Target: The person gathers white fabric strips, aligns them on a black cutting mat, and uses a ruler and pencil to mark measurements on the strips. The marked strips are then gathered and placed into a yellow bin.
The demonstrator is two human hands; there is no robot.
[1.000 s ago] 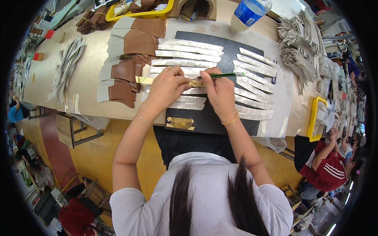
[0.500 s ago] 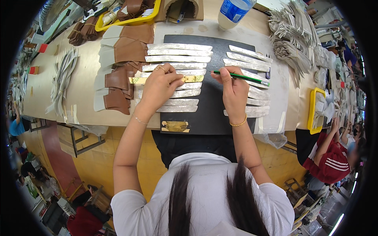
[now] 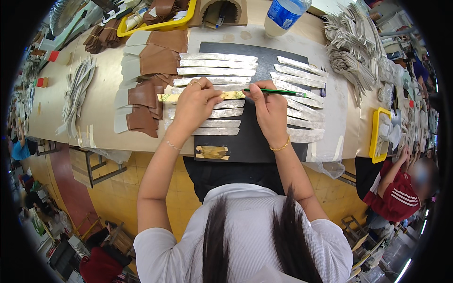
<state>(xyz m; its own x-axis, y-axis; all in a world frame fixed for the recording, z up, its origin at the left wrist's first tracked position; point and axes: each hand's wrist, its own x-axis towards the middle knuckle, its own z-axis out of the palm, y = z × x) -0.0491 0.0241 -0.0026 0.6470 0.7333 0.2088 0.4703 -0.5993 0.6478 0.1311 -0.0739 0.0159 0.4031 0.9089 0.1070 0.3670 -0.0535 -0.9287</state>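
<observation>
Head view: left hand [image 3: 194, 104] is pinching yellow strip [image 3: 232, 95] at 11-to-12 o'clock from centre, right hand [image 3: 271, 112] is grasping green pencil [image 3: 278, 91] at its 3-o'clock end, marking seemingly proceeding, next move probably requiring steady strip.

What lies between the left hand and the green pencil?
The head view shows the yellow strip: its right end lies between the left hand and the green pencil.

Green pencil [image 3: 281, 92] (and yellowish strip [image 3: 233, 95])
</observation>
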